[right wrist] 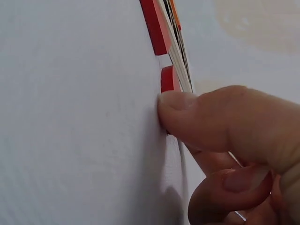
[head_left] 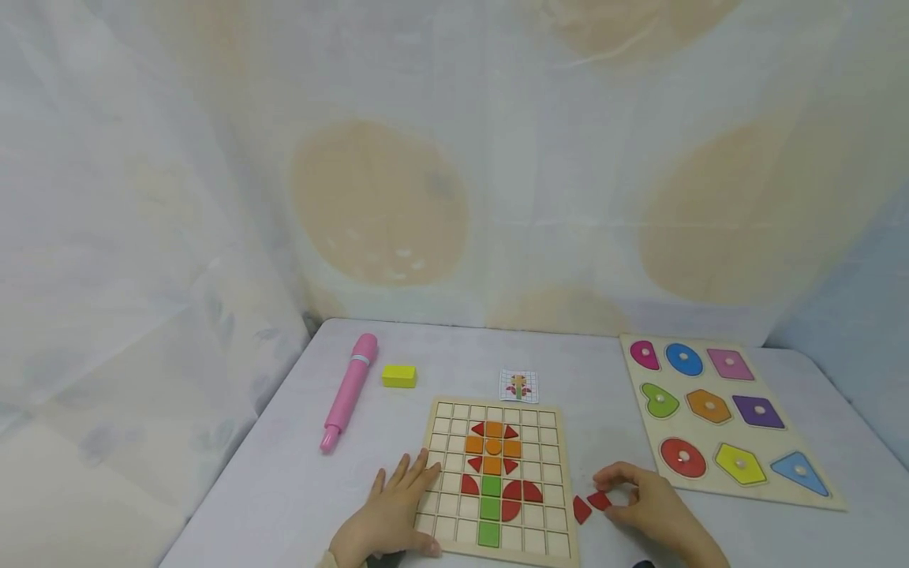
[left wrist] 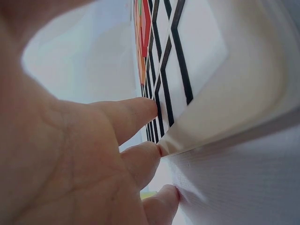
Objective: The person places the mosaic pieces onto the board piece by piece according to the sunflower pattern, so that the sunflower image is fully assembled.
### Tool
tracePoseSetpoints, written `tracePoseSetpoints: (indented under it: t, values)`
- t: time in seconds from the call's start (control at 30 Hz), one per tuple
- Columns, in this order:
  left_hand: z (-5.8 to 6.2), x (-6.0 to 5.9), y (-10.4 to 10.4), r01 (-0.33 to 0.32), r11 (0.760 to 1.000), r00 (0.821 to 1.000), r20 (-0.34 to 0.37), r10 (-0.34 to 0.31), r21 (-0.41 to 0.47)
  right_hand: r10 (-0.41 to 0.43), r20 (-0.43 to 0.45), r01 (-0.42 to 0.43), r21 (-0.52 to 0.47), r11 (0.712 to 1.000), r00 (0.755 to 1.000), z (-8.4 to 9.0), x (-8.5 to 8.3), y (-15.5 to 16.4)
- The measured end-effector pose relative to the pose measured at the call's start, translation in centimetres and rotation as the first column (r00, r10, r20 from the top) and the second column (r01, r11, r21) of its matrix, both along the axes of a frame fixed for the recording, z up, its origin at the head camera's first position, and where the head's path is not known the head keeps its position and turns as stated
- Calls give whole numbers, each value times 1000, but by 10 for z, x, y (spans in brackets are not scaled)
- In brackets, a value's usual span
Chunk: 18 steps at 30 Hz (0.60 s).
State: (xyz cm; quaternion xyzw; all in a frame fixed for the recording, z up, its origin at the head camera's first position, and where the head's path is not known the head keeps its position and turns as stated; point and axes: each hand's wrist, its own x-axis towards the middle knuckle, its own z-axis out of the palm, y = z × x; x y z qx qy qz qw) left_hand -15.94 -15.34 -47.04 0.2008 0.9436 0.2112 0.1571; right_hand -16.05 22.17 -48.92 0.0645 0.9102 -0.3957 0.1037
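A wooden grid board [head_left: 550, 493] lies in front of me with a flower of red, orange and green pieces set in its squares. My left hand [head_left: 406, 493] rests flat on the board's left edge, its fingers [left wrist: 136, 117] straight against the board's rim [left wrist: 220, 117]. Just right of the board, my right hand [head_left: 615, 495] curls its thumb and forefinger round a small red piece [head_left: 600, 499]. The thumb [right wrist: 211, 117] presses beside that red piece [right wrist: 168, 79]. A second red piece [head_left: 581, 510] lies on the table next to it, closer to the board.
A pink pen [head_left: 349, 390] and a yellow block [head_left: 399, 376] lie at the back left. A small pattern card [head_left: 518, 386] sits behind the grid board. A wooden shape puzzle [head_left: 699, 430] with coloured knobbed pieces fills the right side. Pale cloth hangs behind the table.
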Motion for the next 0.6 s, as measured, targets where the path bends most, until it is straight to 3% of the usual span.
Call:
tracePoseSetpoints:
  t: [0.33,0.6]
  values:
    - [1,1,0,2,1000,1000,-8,-2,6,11,-100,-7,33,999,995,10,-1,-15]
    - [0,1,0,3,1000,1000,-9,-3,4,74,-126,-88,-116,989,989,21,0,-41]
